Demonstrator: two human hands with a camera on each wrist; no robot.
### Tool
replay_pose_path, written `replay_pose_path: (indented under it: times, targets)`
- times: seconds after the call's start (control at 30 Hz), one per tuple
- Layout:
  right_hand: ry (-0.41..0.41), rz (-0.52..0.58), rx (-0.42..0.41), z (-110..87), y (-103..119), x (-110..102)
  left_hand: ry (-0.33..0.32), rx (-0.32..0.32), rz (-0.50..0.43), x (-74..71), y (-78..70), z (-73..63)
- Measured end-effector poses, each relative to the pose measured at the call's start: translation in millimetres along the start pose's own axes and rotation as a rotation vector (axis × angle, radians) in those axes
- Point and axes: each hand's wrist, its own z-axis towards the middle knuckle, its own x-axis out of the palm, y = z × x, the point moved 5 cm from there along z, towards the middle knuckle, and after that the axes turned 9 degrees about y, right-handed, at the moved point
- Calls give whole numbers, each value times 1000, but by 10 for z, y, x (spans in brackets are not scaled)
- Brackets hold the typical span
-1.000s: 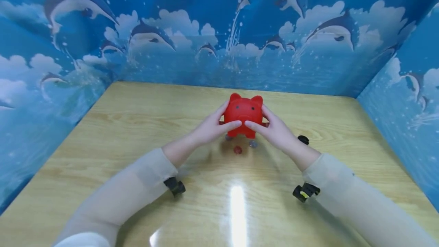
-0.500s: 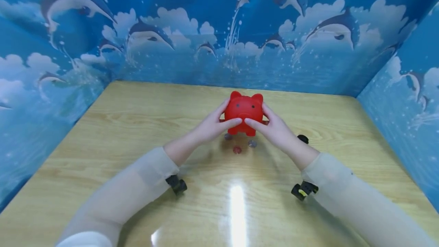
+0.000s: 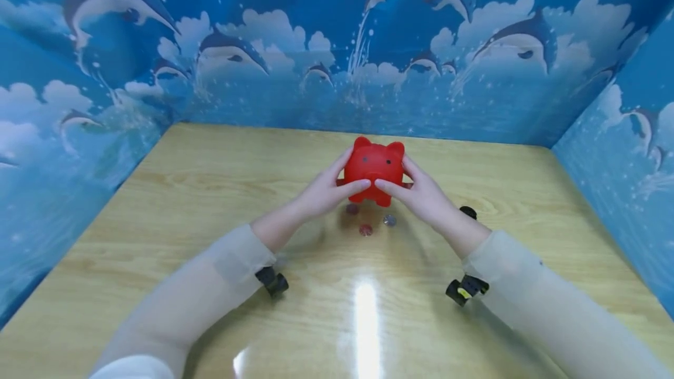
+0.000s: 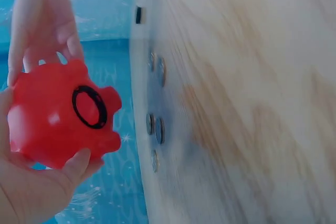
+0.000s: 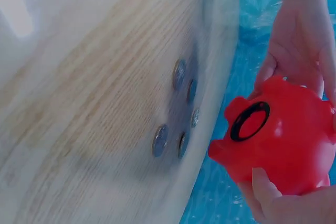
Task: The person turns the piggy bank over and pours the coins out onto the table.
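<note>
A red piggy bank [image 3: 372, 169] hangs above the table, facing me, between my two hands. My left hand [image 3: 330, 193] grips its left side and my right hand [image 3: 420, 194] its right side, both thumbs pressed against the snout. Both wrist views show its belly with a black-rimmed round opening [image 4: 89, 107]; through the rim only red is visible. Beneath it several coins lie on the table, among them a reddish-looking coin [image 3: 365, 230] and a silvery coin [image 3: 389, 220]. Fingers behind the piggy bank are partly hidden in the head view.
A small black round piece [image 3: 468, 212], possibly a plug, lies on the wood-grain table [image 3: 237, 162] behind my right forearm, which partly hides it. Blue dolphin-print curtains [image 3: 274, 98] border the table at the back and sides. Black wrist cameras [image 3: 272, 282] hang beneath both sleeves.
The piggy bank has risen slightly, with both hands keeping the same hold. The coins beneath show no clear movement on the table.
</note>
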Motion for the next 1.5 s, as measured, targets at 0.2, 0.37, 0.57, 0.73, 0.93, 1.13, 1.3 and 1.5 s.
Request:
replay_pose_path:
  times: [0.2, 0.37, 0.57, 0.73, 0.93, 1.13, 1.3, 1.5]
  targets:
    - [-127, -101, -179, -97, 109, -11, -78, 174, 90, -15, -149, -96]
    - [-108, -104, -153, -80, 139, -9, -61, 176, 34, -27, -169, -111]
    - [-6, -78, 16, -24, 0, 32, -2, 30, -18, 5, -48, -108]
    - [-28, -101, 15, -45, 43, 8, -19, 25, -18, 1, -67, -79]
    - [-26, -102, 5, -41, 44, 18, -13, 12, -12, 8, -32, -51]
    - [-60, -121, -58, -36, 55, 12, -49, 64, -21, -1, -42, -69]
    - [-76, -118, -85, -40, 78, -3, -82, 120, 7, -14, -89, -79]
    - [-178, -134, -213, -103, 140, -8, -119, 249, 58, -26, -197, -104]
